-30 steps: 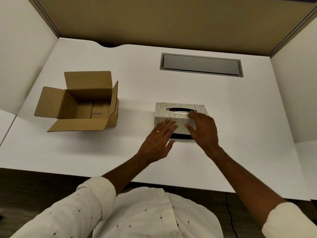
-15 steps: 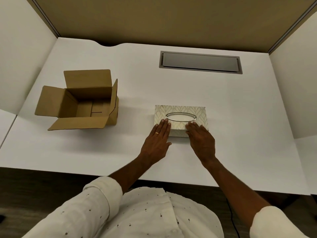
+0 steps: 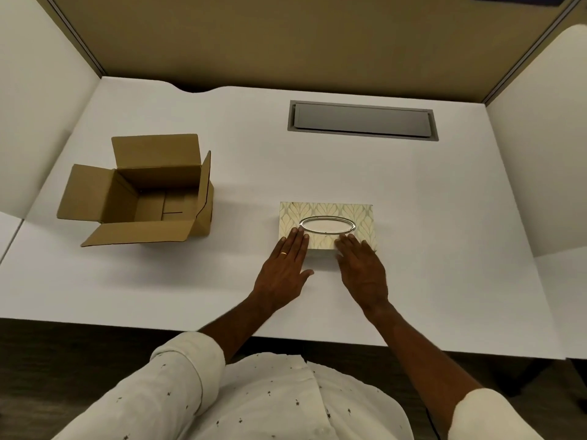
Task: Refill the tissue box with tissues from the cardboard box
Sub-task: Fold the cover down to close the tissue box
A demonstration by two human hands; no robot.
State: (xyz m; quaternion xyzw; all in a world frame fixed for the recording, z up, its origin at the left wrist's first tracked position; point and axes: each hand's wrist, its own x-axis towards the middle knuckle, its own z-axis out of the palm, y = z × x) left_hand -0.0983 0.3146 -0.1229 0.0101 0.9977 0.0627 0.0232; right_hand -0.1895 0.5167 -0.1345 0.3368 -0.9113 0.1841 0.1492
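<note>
A cream tissue box [image 3: 327, 211] with a leaf pattern and a silver oval slot lies flat on the white desk [image 3: 444, 249], a little right of centre. My left hand [image 3: 282, 268] rests flat with its fingertips on the box's near left edge and wears a ring. My right hand [image 3: 362, 271] lies flat too, fingertips on the near right edge. Neither hand grips anything. The brown cardboard box [image 3: 149, 195] stands to the left with all flaps open; only its bare bottom shows inside. No tissues are visible.
A grey recessed cable tray [image 3: 362, 120] sits in the desk behind the tissue box. White side panels and a tan back panel [image 3: 286, 39] enclose the desk. The desk's front edge runs just below my forearms.
The tissue box was tipped up on its near edge a second ago; it now lies flat, slot upward. Both hands have slid back from its front face to its near top edge.
</note>
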